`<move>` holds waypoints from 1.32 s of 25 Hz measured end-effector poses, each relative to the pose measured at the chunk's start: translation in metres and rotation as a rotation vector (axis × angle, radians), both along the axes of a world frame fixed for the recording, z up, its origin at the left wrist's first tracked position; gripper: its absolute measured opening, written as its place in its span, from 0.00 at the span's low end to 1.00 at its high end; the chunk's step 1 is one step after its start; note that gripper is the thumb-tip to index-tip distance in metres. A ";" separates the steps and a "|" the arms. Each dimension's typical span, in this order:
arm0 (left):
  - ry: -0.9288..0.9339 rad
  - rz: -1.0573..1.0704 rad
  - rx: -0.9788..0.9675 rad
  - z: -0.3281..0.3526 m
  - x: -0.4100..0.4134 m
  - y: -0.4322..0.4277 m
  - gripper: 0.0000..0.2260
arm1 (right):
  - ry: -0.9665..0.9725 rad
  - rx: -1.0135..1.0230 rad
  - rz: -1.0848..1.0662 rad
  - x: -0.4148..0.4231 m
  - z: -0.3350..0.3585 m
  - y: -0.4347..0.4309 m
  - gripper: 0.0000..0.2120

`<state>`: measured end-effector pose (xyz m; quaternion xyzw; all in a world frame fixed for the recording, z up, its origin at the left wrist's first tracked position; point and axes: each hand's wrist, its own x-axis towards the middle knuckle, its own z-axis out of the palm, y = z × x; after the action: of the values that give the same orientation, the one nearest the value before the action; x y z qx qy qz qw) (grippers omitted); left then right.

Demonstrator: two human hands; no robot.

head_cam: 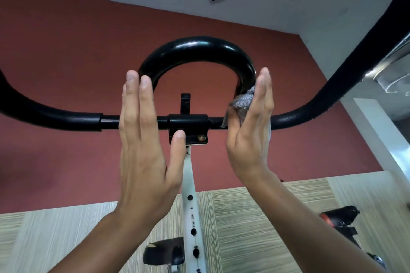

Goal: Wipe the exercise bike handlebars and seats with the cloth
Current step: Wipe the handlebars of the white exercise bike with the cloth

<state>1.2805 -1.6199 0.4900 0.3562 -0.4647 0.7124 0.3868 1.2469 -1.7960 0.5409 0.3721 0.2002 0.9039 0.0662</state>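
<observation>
Against a red wall [66, 55], one black handlebar [195, 49] — left hand [142, 144] flat on it, fingers pressed together; right hand [250, 139] presses one grey cloth [243, 102] there with straight fingers.

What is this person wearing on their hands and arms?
Nothing that shows. The left hand and right hand are bare, with no gloves, rings, watch or wristband, and no sleeves come into view anywhere up to the frame's edge.
</observation>
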 end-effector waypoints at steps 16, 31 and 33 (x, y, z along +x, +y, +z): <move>-0.025 0.054 0.072 0.001 0.007 0.012 0.34 | 0.232 0.299 0.343 0.033 -0.031 0.014 0.29; 0.280 0.230 0.162 -0.003 0.024 0.055 0.31 | 0.471 0.302 0.023 0.022 -0.013 0.076 0.26; 0.311 0.198 0.185 -0.006 0.017 0.057 0.31 | 0.466 0.276 -0.101 0.023 -0.018 0.068 0.24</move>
<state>1.2979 -1.5628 0.4843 0.5399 -0.4254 0.6377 0.3476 1.2699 -1.7276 0.5230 0.5851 0.0662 0.8082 0.0122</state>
